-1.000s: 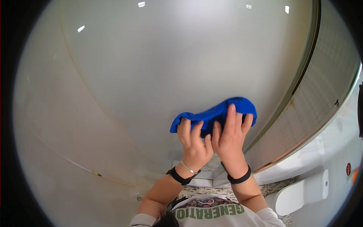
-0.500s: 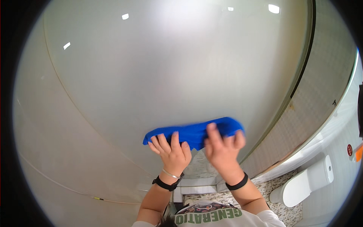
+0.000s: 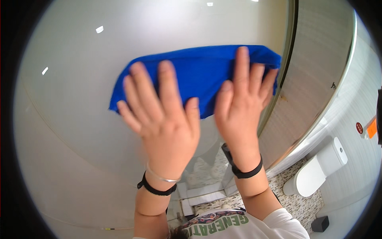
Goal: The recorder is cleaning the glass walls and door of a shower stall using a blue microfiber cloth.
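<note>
A blue cloth [image 3: 199, 75] lies spread lengthwise against a pale, glossy panel [image 3: 79, 83]. My left hand [image 3: 165, 119] presses on the cloth's left part, its fingers stretched out and spread. On the right part lies my right hand [image 3: 240, 103], fingers apart, the index reaching near the cloth's upper edge. A fold of cloth shows around the outer fingertips of the right hand. Neither palm is visible. The cloth's right end comes close to the panel's dark-edged frame [image 3: 292, 44].
Beyond the frame runs a greyish wall strip [image 3: 314, 67]. A white toilet [image 3: 310, 175] stands on the mosaic floor [image 3: 294, 171] at the lower right, with a black bin [image 3: 320, 224] near it. A pale ledge [image 3: 205, 199] crosses below my forearms.
Both hands have moved upward in view with the cloth and look larger. The cloth appears more spread out. The view has shifted, so the frame and toilet sit further left.
</note>
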Motion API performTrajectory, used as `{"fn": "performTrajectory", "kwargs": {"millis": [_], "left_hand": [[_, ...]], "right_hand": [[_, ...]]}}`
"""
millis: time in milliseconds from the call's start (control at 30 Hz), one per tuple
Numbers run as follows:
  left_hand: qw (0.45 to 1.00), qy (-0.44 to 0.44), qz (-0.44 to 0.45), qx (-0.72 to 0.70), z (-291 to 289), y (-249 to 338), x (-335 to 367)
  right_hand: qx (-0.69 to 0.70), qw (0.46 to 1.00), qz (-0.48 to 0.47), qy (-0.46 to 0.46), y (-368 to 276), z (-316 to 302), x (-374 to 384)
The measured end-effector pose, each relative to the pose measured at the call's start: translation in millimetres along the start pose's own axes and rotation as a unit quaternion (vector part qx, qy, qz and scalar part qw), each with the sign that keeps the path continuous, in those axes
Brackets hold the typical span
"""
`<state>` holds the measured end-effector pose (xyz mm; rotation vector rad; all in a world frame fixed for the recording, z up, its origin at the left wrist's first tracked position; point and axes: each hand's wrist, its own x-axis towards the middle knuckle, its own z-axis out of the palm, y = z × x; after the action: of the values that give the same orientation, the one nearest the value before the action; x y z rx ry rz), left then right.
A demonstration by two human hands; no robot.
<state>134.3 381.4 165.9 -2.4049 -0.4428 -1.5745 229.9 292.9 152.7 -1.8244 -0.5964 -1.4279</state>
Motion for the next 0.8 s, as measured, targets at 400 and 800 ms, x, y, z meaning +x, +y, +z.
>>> {"fn": "performTrajectory", "kwargs": {"millis": [400,800], "left_hand": [[0.988,-0.045,0.148,-0.025,39.7,24.9,-86.9],[0.886,-0.048,0.175,-0.426,36.2,119.9,-12.2]], "right_hand": [[-0.023,0.993,0.039,-0.107,47.2,-22.5,-107.4],[-0.150,0.986,-0.022,-0.073,76.1,-144.6,-102.5]]}}
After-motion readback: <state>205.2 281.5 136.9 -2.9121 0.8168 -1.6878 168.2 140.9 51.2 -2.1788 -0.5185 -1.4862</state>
